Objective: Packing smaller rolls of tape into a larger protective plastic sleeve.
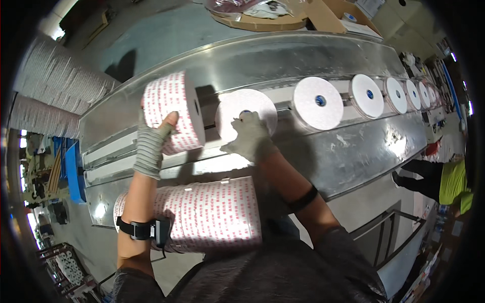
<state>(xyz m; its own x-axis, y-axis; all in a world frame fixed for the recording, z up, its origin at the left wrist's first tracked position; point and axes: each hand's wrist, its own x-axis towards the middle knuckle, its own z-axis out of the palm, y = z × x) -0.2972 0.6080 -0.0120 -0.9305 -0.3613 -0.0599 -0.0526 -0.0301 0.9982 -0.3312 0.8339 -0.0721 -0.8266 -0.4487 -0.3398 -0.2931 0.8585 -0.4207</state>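
"See the left hand (150,144)? It's gripping that printed roll (169,96), thumb across the side, at the left end of the row on the metal table (283,55)."

"Tilted, too. If the thumb slipped on that smooth wrapping, I'd expect the roll to topple, with only one hand on it."

"What are the other fingers doing?"

"Hidden behind the roll. Its underside is lost as well, so whether the table carries any weight I can't say."

"And the long printed cylinder (214,212) below, between the table and the body?"

"The left forearm crosses it and hides part of it. A dropped roll could strike it and dent an edge."

"Now the right hand (250,137), spread over the face of the next white roll (230,108)."

"Fingertips by the core. Hooked in or just resting, I can't tell. A hard sideways push might knock it into the blue-cored roll (305,108) to its right."

"And the far end?"

"The rolls (425,96) there shrink and overlap; perhaps a few more stand behind, but the bent rim of the view makes counting unsafe."
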